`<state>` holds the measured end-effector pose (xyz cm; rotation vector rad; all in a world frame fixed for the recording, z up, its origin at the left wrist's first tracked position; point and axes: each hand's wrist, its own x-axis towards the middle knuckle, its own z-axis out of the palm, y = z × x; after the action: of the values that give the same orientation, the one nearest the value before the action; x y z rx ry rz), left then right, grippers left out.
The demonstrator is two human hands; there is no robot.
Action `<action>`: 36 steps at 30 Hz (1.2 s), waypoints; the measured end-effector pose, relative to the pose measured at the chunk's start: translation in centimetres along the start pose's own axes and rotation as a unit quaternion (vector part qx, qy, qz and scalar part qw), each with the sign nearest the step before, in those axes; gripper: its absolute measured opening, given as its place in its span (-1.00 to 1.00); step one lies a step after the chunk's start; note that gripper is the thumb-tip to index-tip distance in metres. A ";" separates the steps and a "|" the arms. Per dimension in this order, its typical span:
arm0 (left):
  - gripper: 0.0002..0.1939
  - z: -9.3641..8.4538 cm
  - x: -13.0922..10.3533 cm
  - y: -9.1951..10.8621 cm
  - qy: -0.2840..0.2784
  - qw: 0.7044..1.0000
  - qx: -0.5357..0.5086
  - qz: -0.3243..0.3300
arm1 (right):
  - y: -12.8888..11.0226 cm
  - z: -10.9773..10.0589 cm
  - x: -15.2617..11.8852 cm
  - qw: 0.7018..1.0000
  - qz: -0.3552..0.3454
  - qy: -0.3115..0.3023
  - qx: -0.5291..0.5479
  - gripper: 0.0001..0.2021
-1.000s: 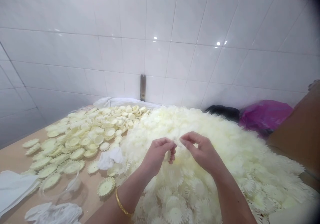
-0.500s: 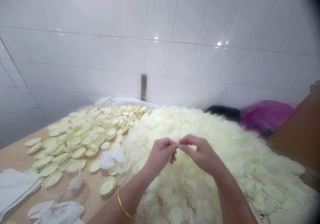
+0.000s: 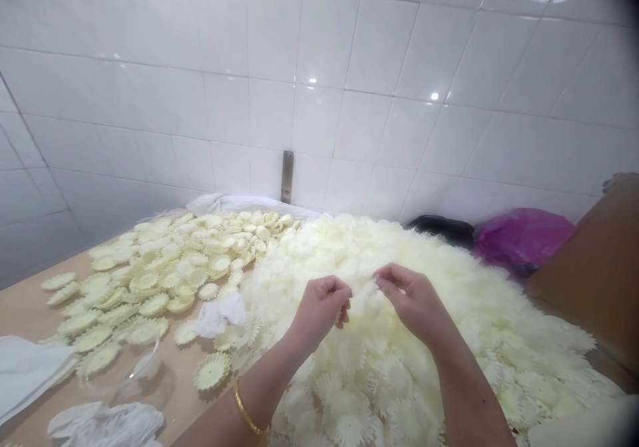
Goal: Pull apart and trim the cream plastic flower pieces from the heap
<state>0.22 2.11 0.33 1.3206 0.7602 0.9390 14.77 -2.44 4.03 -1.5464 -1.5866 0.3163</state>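
Observation:
Above a big heap of fluffy pale-yellow petal pieces (image 3: 344,247), my left hand (image 3: 322,310) has its thumb and fingers pinched together; what it grips is too small to make out. A gold bangle (image 3: 245,410) circles that wrist. My right hand (image 3: 412,300) is a short way to the right, thumb and forefinger pinched on something small and whitish that I cannot name. A gap separates the two hands. Left of the heap lie many flat pale-yellow discs with notched edges (image 3: 212,371).
A clear plastic container (image 3: 144,367), crumpled white plastic (image 3: 107,426) and white sheets (image 3: 30,374) lie on the tan table (image 3: 30,297). Behind the heap are a black item (image 3: 444,229) and a purple bag (image 3: 524,234). Another person's limb (image 3: 589,274) shows at right.
My hands were touching at the fingertips and are now apart. The right hand has moved a little to the right; the left is almost where it was.

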 end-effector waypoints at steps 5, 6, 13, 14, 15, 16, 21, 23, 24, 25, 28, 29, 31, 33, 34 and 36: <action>-0.89 -0.2 0.2 -0.3 -0.006 1.000 -0.019 -0.005 | 0.7 -0.2 0.2 0.997 0.022 0.077 -0.003 -0.82; -0.89 -0.3 0.2 -0.3 -0.013 0.999 -0.030 -0.005 | 0.8 -0.3 0.3 0.995 0.030 0.093 -0.003 -0.82; -0.88 -0.8 0.4 -0.3 -0.043 0.996 -0.076 0.004 | 1.1 -0.3 0.4 0.992 0.040 0.116 0.009 -0.81; -0.88 -0.9 0.4 -0.3 -0.044 0.996 -0.076 0.004 | 1.1 -0.2 0.4 0.993 0.037 0.112 0.011 -0.81; -0.87 -1.0 0.5 -0.4 -0.045 0.996 -0.075 0.004 | 1.1 -0.1 0.4 0.993 0.034 0.108 0.016 -0.81; -0.87 -1.0 0.6 -0.4 -0.046 0.996 -0.073 0.004 | 1.1 -0.1 0.4 0.994 0.031 0.102 0.022 -0.81; -0.86 -1.5 0.8 -0.8 0.032 0.997 0.061 0.025 | 0.9 0.2 0.4 0.995 0.019 0.061 0.082 -0.82; -0.83 -1.7 0.7 -0.8 0.114 0.979 0.148 0.077 | 0.8 0.3 0.4 0.995 0.019 0.064 0.074 -0.82; -0.77 -1.7 0.7 -0.7 0.146 0.966 0.182 0.106 | 0.7 0.4 0.4 0.996 0.016 0.072 0.060 -0.82; -0.74 -1.7 0.6 -0.6 0.165 0.956 0.209 0.126 | 0.6 0.5 0.3 0.996 0.007 0.081 0.043 -0.82; -0.68 -1.3 0.2 0.2 0.123 0.975 0.163 0.085 | -0.1 1.2 0.0 0.994 -0.063 0.093 0.003 -0.84; -0.64 -1.1 0.1 0.4 0.093 0.988 0.113 0.050 | -0.4 1.6 -0.1 0.992 -0.096 0.086 -0.005 -0.84; -0.59 -0.7 -0.2 0.7 0.024 1.000 0.003 -0.009 | -0.9 2.2 -0.4 0.987 -0.151 0.048 -0.019 -0.84; -0.62 -0.5 -0.3 0.8 -0.022 0.996 -0.083 -0.029 | -1.3 2.7 -0.7 0.983 -0.180 -0.007 -0.026 -0.82; -0.64 -0.5 -0.3 0.7 -0.030 0.993 -0.111 -0.032 | -1.4 2.8 -0.7 0.982 -0.183 -0.031 -0.022 -0.81; -0.70 -0.5 -0.2 0.5 -0.016 0.988 -0.146 -0.041 | -1.4 2.7 -0.7 0.983 -0.172 -0.058 0.000 -0.82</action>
<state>-0.35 2.14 0.77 1.0387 0.6222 0.9224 11.75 -2.34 3.13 -1.2410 -1.9083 0.2164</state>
